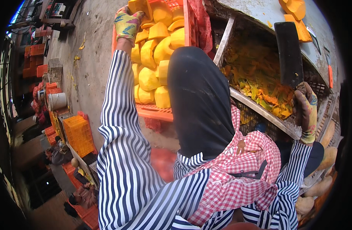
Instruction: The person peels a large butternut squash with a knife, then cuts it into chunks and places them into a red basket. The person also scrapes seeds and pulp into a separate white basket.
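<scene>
My left hand [127,23], in a patterned work glove, grips a peeled pumpkin piece [142,9] at the far end of an orange plastic crate [157,112]. Many peeled, cut pumpkin pieces [158,51] fill this crate. On the right, my gloved right hand [306,110] is closed around the handle of a cleaver with a broad dark blade [288,54]. The blade points away from me, above a bin of green and orange peelings [265,95]. My glove hides most of the handle.
Pumpkin pieces [294,10], a knife [314,38] and an orange-handled tool [330,75] lie on the metal worktop [256,11]. Whole squashes [319,187] rest at lower right. Across the concrete floor [89,63] stand orange crates [78,135], a white bucket [57,101] and people [85,195].
</scene>
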The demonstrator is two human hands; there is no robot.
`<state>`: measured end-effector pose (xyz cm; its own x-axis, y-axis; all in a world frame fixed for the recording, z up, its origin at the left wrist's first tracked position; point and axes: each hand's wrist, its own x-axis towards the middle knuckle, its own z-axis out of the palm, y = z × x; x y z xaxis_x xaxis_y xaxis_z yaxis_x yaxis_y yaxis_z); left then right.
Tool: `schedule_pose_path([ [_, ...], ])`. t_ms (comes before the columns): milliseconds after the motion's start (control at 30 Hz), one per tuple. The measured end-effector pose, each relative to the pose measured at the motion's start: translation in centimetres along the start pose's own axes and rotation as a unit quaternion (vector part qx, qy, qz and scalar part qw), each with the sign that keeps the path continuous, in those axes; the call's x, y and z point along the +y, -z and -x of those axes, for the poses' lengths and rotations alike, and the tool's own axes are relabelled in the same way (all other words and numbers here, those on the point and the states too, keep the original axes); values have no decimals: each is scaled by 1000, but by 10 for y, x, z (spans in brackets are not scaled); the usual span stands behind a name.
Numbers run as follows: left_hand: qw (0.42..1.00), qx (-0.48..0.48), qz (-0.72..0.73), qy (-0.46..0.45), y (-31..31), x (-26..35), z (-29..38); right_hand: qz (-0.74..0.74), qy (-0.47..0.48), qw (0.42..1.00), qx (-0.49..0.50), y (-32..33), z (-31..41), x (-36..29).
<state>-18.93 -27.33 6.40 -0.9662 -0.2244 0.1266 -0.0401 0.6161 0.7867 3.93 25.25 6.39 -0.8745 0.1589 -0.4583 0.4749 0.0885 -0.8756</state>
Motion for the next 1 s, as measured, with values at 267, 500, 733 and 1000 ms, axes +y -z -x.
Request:
schedule_pose_path([
  [267, 969, 154, -165, -104, -105, -65, -38, -41, -46, 998, 28, 4, 42, 62],
  [500, 976, -120, -115, -141, -118, -89, -4, -83, -61, 995, 2, 27, 43, 89],
  [733, 956, -38, -195, -215, -124, -87, -25, -86, -71, 991, 70, 23, 40, 97],
  [1000, 933, -155, -291, -145, -124, -3, -48, -113, -6, 993, 21, -9, 41, 67],
])
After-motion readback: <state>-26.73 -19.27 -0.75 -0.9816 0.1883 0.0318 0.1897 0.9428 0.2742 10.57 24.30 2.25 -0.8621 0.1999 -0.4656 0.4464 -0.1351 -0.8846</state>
